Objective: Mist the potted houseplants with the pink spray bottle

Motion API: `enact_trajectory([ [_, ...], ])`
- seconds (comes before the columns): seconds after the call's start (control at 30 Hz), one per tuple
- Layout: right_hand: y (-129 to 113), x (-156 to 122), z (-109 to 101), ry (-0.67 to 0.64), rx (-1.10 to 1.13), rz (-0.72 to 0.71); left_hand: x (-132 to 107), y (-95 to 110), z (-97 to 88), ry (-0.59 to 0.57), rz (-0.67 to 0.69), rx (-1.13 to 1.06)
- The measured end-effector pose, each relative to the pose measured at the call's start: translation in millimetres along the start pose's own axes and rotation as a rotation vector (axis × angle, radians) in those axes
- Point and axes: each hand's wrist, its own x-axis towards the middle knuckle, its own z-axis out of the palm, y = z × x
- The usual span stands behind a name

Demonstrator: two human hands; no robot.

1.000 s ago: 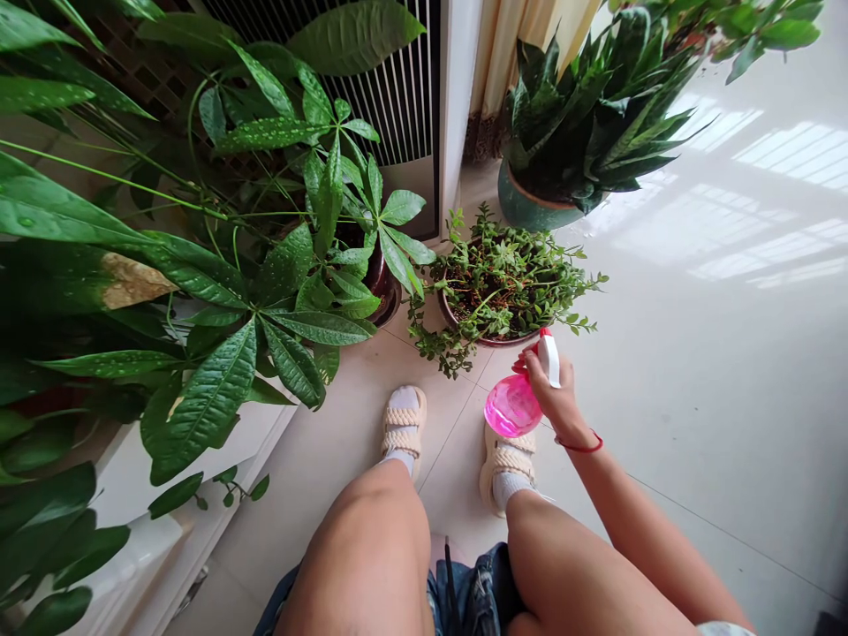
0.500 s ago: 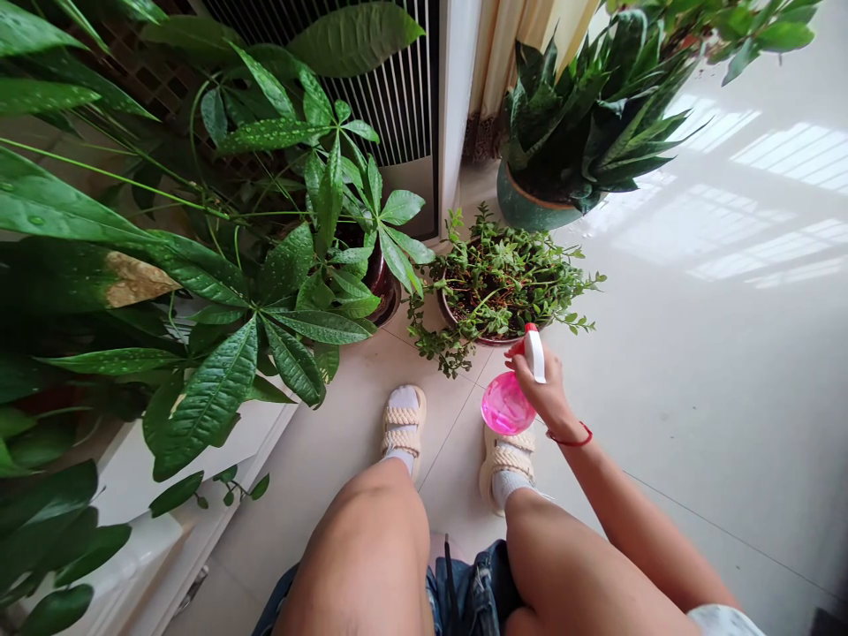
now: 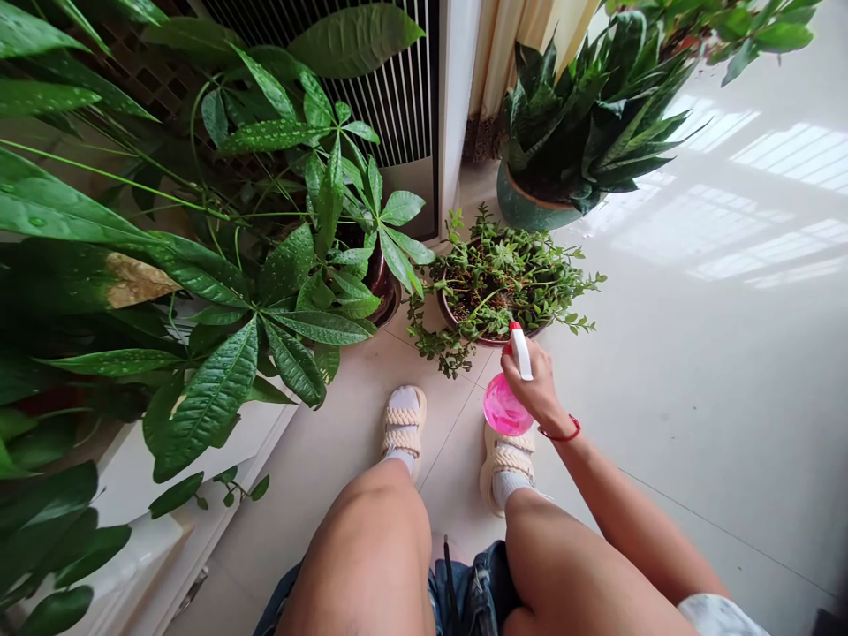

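My right hand (image 3: 540,389) is wrapped round a pink spray bottle (image 3: 503,408) with a white and red trigger head (image 3: 520,349). The nozzle points at a low potted plant with small leaves (image 3: 503,283) in a brown pot just in front of the hand. A red cord circles my right wrist. My left hand is out of sight. My bare knees and sandalled feet (image 3: 403,424) fill the lower middle.
A large-leaved plant (image 3: 265,265) in a dark pot crowds the left. A snake plant in a green pot (image 3: 530,208) stands behind, next to a white slatted unit (image 3: 397,97) and a curtain. Glossy pale floor tiles (image 3: 715,353) spread to the right.
My right hand has carried the spray bottle leftward and slightly forward, closer to the small-leaved plant's pot.
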Motion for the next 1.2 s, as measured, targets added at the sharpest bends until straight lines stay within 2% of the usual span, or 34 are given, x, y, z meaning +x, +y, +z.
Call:
enact_trajectory([
  [0.23,1.8,-3.5,2.3,-0.021,0.038,0.031,-3.4,-1.3,-0.8,-0.042,0.029,0.029],
  [0.53,-1.4,9.2,-2.7,0.015,0.012,-0.017,-8.3,9.7,-24.8,-0.038,0.002,0.082],
  [0.77,-11.0,25.6,-9.0,0.029,0.003,0.028,-14.7,12.5,-41.7,-0.045,-0.018,0.08],
  [0.9,-14.3,26.8,-10.5,0.037,0.012,-0.019,-21.9,10.0,-51.8,-0.017,-0.045,-0.141],
  [1.0,-14.2,25.4,-11.7,0.042,0.006,-0.043,-20.8,9.0,-52.8,-0.014,-0.107,-0.323],
  [1.2,-18.7,32.8,-18.9,0.041,0.005,-0.051,-12.2,11.7,-46.6,-0.024,-0.167,-0.405],
])
